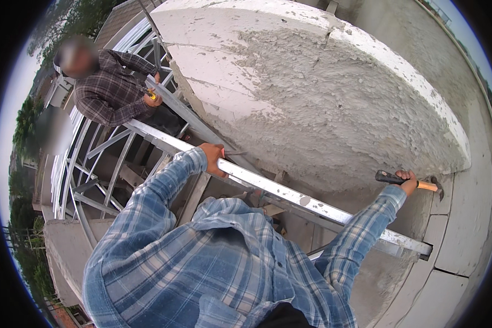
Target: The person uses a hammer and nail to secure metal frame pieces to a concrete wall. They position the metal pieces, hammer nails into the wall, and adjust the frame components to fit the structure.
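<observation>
Metal beam (281, 189) runs slantwise left to right before me. Left grip (213, 159), nearer, curls on beam, pinching thin red-handled tool (233, 153); right grip (407, 182) clasps hammer (425, 186) beyond beam's right end portion.

The long-sleeved plaid shirt (175, 268) is blue crossed by pale bands, with a small round button (279, 264) and a chest pocket (218, 314) in matching check. The left hand (214, 158) and right hand (408, 183) are bare.
</observation>
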A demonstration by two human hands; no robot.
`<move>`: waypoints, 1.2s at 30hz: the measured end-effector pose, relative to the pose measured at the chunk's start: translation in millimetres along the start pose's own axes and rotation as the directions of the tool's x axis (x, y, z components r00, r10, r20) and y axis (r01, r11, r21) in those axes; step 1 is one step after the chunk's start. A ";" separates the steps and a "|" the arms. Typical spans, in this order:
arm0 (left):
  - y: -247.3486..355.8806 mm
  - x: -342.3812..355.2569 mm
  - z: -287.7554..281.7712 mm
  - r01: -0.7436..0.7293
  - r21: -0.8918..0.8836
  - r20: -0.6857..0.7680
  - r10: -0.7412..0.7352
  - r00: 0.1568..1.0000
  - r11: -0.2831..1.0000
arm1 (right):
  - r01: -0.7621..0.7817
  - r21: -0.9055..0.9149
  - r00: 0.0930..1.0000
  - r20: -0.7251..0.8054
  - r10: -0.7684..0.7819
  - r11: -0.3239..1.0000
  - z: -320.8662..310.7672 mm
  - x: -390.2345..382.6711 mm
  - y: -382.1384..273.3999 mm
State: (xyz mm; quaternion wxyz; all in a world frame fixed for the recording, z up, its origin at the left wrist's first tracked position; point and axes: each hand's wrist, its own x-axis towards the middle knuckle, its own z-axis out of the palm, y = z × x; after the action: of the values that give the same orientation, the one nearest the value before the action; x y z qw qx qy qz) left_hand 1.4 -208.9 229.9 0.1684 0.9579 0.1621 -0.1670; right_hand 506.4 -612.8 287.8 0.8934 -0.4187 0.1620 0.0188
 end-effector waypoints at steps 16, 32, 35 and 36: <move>3.3 3.0 -5.4 0.060 0.013 0.040 -0.061 0.997 0.998 | 0.010 0.050 1.000 0.007 -0.010 0.999 -4.6 -8.0 -2.0; -1.6 9.2 -3.8 0.017 -0.058 0.086 -0.012 0.996 0.998 | 0.391 -0.164 0.902 0.264 -0.342 0.906 23.1 -158.4 -76.3; 8.0 -1.8 -10.8 0.025 -0.078 0.021 -0.023 1.000 0.997 | 0.561 -0.455 0.826 0.256 -0.501 0.692 -0.5 -178.1 -80.3; 5.8 0.1 -8.9 0.000 -0.079 0.045 0.004 0.999 0.997 | 0.563 -0.523 0.818 0.242 -0.522 0.640 -13.1 -179.0 -75.5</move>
State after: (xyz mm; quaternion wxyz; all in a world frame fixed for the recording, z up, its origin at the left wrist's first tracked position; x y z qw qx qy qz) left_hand 6.0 -210.7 239.3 0.2097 0.9466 0.1638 -0.1821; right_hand 346.1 -653.4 390.6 0.6939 -0.6949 -0.0152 -0.1881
